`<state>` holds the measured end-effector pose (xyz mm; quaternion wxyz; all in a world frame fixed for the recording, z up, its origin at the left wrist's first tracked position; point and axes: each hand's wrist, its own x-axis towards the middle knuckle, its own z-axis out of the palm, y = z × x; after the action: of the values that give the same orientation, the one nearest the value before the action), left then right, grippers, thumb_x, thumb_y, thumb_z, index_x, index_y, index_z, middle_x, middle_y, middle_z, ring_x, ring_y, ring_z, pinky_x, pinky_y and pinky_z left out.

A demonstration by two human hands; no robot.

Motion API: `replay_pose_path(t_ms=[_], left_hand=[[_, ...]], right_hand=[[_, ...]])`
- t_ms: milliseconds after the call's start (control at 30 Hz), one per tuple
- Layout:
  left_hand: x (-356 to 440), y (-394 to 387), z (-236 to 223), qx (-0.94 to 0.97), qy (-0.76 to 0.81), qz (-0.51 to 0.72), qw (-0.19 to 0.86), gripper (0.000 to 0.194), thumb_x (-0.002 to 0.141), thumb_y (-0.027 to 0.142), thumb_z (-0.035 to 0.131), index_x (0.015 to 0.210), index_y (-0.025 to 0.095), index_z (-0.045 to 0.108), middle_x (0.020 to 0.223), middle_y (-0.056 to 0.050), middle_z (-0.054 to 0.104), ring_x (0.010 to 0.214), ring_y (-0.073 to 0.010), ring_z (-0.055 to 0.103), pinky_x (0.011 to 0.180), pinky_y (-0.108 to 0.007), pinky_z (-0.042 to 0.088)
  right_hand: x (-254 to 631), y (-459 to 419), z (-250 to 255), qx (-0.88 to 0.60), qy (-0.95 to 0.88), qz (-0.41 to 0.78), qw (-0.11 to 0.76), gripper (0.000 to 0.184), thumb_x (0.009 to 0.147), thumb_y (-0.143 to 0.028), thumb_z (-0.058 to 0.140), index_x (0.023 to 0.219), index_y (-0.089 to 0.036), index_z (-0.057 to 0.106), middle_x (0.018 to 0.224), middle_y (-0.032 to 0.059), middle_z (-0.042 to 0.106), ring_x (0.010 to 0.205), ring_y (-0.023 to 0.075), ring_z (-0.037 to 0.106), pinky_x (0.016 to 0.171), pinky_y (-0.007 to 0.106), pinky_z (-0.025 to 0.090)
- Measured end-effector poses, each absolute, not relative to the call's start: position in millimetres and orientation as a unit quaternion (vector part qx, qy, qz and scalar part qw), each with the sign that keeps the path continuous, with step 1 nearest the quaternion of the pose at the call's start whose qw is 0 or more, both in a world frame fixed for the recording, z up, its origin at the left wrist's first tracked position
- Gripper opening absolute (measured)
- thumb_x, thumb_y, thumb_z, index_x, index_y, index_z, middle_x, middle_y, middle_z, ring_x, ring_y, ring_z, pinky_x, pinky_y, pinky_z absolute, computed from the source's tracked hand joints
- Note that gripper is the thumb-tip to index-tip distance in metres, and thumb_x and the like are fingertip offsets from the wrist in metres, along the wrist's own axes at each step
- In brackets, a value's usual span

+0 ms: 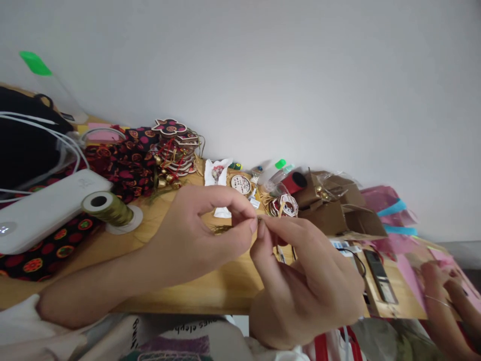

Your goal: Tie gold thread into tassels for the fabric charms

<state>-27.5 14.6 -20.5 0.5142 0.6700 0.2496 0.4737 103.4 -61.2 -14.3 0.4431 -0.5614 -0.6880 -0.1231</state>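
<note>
My left hand (199, 235) and my right hand (304, 281) meet fingertip to fingertip above the wooden table (210, 291). Both are closed in a pinch on a thin gold thread (221, 228) that runs between them. The thread is fine and mostly hidden by the fingers. Just behind the fingertips lies a small round red and white ornament (286, 206). A spool of olive-gold thread (108, 208) lies on the table to the left of my left hand.
A white power bank (45, 208) rests on black fabric with red dots (124, 160) at left. Stacked ornaments with bells (175, 145), small packets and open brown cardboard boxes (338, 210) line the back. Another person's hands (439, 286) work on pink paper at right.
</note>
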Motion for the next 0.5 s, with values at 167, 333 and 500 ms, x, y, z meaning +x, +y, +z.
replay_pose_path(t_ms=[167, 333, 500], left_hand=[[-28.1, 14.4, -18.6, 0.687, 0.254, 0.47, 0.493, 0.015, 0.072, 0.01, 0.058, 0.064, 0.021, 0.063, 0.06, 0.005, 0.066, 0.057, -0.011, 0.058, 0.056, -0.022, 0.048], [-28.1, 14.8, -18.1, 0.705, 0.262, 0.465, 0.467, 0.015, 0.071, 0.008, 0.057, 0.065, 0.021, 0.062, 0.061, 0.006, 0.066, 0.058, -0.0094, 0.058, 0.057, -0.02, 0.047], [-29.4, 15.0, -19.0, 0.723, 0.269, 0.457, 0.443, 0.016, 0.07, 0.007, 0.057, 0.064, 0.021, 0.06, 0.06, 0.007, 0.065, 0.059, -0.009, 0.058, 0.058, -0.019, 0.045]], right_hand=[[99.6, -59.0, -14.5, -0.554, -0.679, -0.173, 0.449, 0.023, 0.075, -0.004, 0.072, 0.091, -0.021, 0.068, 0.073, -0.001, 0.071, 0.064, 0.0117, 0.065, 0.058, 0.026, 0.054], [98.1, -57.1, -17.0, -0.554, -0.677, -0.188, 0.447, 0.022, 0.074, -0.004, 0.072, 0.09, -0.019, 0.069, 0.074, 0.0001, 0.072, 0.063, 0.013, 0.065, 0.057, 0.028, 0.051], [97.1, -55.8, -19.3, -0.559, -0.67, -0.199, 0.446, 0.021, 0.073, -0.005, 0.073, 0.087, -0.019, 0.069, 0.072, -0.0005, 0.071, 0.06, 0.0128, 0.064, 0.055, 0.028, 0.05]])
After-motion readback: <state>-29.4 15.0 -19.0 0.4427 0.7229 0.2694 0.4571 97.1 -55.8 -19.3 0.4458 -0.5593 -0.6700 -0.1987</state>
